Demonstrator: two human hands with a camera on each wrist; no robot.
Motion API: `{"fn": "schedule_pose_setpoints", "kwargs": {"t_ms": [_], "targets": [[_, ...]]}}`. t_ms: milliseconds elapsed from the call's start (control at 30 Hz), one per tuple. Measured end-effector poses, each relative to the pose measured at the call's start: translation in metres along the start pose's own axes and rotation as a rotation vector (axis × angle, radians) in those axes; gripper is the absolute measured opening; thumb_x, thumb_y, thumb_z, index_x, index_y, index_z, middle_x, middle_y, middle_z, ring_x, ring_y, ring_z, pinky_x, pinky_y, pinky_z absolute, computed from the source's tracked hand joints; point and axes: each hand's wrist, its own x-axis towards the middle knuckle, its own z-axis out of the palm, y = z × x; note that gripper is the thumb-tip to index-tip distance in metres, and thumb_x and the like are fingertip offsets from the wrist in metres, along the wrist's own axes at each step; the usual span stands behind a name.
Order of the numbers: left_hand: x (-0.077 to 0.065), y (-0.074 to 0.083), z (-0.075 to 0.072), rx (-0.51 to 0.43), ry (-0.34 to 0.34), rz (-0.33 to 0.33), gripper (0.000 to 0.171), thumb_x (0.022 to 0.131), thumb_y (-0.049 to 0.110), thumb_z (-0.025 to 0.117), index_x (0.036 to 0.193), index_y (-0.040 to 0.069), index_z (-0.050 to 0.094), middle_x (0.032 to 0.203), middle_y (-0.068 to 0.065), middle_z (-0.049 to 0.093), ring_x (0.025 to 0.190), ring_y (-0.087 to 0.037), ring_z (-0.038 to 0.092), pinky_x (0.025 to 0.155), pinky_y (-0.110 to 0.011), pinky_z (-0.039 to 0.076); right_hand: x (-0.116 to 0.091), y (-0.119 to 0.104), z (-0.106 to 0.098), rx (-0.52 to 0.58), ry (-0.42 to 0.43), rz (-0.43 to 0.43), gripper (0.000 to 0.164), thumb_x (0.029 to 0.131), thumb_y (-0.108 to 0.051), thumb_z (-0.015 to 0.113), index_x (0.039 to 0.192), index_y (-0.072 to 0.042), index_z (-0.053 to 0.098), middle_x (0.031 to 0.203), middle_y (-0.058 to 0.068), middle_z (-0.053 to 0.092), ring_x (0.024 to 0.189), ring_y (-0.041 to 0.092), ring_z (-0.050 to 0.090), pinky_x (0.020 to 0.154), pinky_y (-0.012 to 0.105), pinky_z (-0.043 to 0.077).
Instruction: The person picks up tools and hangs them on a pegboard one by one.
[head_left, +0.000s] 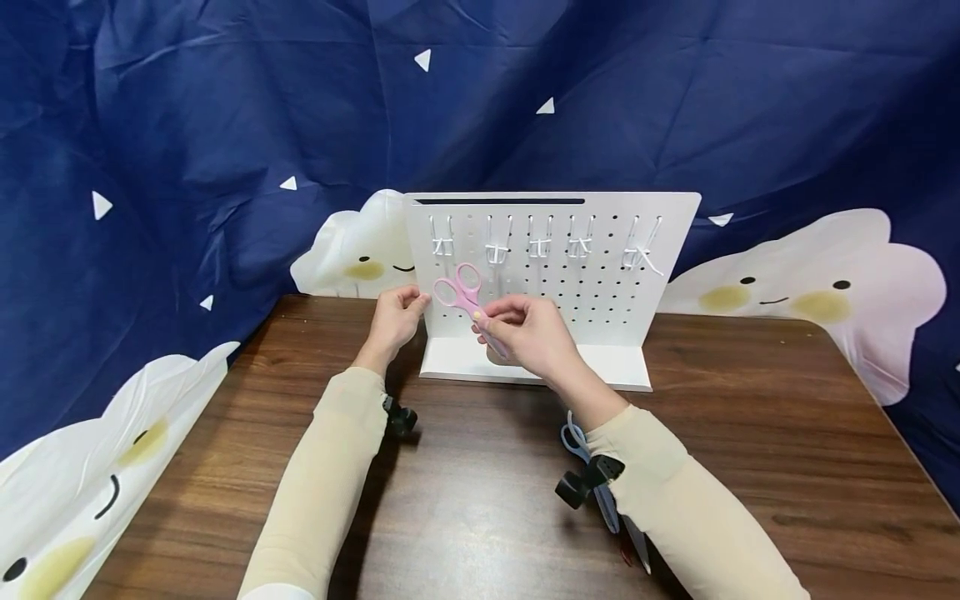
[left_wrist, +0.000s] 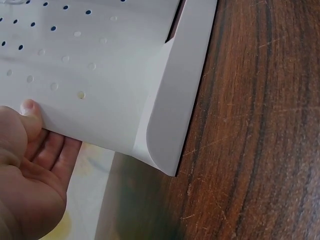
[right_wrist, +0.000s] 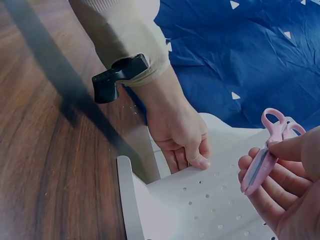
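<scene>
Pink scissors [head_left: 467, 298] are pinched by my right hand [head_left: 528, 333] near the pivot, handles up and to the left, in front of the white pegboard [head_left: 457, 325]. In the right wrist view the pink scissors [right_wrist: 259, 167] lie across the fingers, thumb on top. My left hand [head_left: 397, 321] grips the pegboard's left edge; the left wrist view shows the thumb of the left hand [left_wrist: 35, 170] on the perforated face and the fingers behind. White wire hooks [head_left: 538, 247] hang in a row along the board's upper part.
Blue-handled scissors [head_left: 576, 442] lie on the brown wooden table [head_left: 465, 500], partly hidden beneath my right forearm. Another blade [head_left: 637, 546] shows beside them. A dark blue curtain [head_left: 480, 108] with clouds stands behind the table. Each wrist carries a small black camera [head_left: 401, 417].
</scene>
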Motion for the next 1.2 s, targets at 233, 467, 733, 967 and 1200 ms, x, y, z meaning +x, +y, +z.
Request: {"fn": "schedule_pose_setpoints", "kwargs": {"t_ms": [233, 467, 733, 967, 1200], "targets": [[0.000, 0.001, 0.003, -0.001, 0.005, -0.002, 0.020, 0.107, 0.008, 0.067, 0.101, -0.011, 0.073, 0.079, -0.014, 0.068, 0.066, -0.005, 0.047, 0.061, -0.021, 0.037, 0.014, -0.005, 0.012, -0.004, -0.002, -0.014, 0.019, 0.101, -0.006, 0.076, 0.113, 0.008, 0.075, 0.101, 0.028, 0.080, 0.073, 0.009, 0.075, 0.064, 0.020, 0.056], [0.002, 0.000, 0.003, 0.006, 0.004, 0.004, 0.023, 0.107, 0.008, 0.067, 0.106, -0.014, 0.073, 0.084, -0.019, 0.072, 0.067, -0.004, 0.049, 0.062, -0.019, 0.039, 0.022, -0.014, 0.020, -0.045, 0.002, -0.027, 0.017, 0.102, -0.006, 0.073, 0.113, 0.006, 0.076, 0.104, 0.027, 0.080, 0.077, 0.012, 0.076, 0.067, 0.020, 0.054], [0.001, -0.001, 0.001, 0.009, 0.008, 0.011, 0.021, 0.107, 0.007, 0.067, 0.104, -0.014, 0.072, 0.078, -0.013, 0.067, 0.065, -0.004, 0.046, 0.059, -0.020, 0.037, 0.028, -0.018, 0.025, -0.049, -0.003, -0.023, 0.016, 0.103, -0.006, 0.071, 0.114, 0.005, 0.075, 0.106, 0.028, 0.079, 0.077, 0.015, 0.076, 0.064, 0.021, 0.053], [0.002, -0.002, 0.001, 0.000, 0.009, 0.021, 0.022, 0.106, 0.006, 0.067, 0.101, -0.015, 0.070, 0.070, -0.005, 0.063, 0.062, -0.003, 0.046, 0.058, -0.020, 0.036, 0.036, -0.013, 0.029, -0.027, -0.001, -0.001, 0.017, 0.102, -0.004, 0.071, 0.115, 0.008, 0.074, 0.105, 0.030, 0.079, 0.069, 0.008, 0.071, 0.056, 0.020, 0.049], [0.003, -0.004, 0.002, 0.000, 0.009, 0.020, 0.024, 0.107, 0.008, 0.067, 0.102, -0.015, 0.069, 0.066, 0.005, 0.057, 0.062, -0.003, 0.046, 0.058, -0.020, 0.037, 0.046, -0.006, 0.029, -0.040, 0.029, 0.035, 0.017, 0.102, -0.006, 0.073, 0.114, 0.005, 0.076, 0.103, 0.025, 0.080, 0.079, 0.029, 0.079, 0.058, 0.022, 0.055]]}}
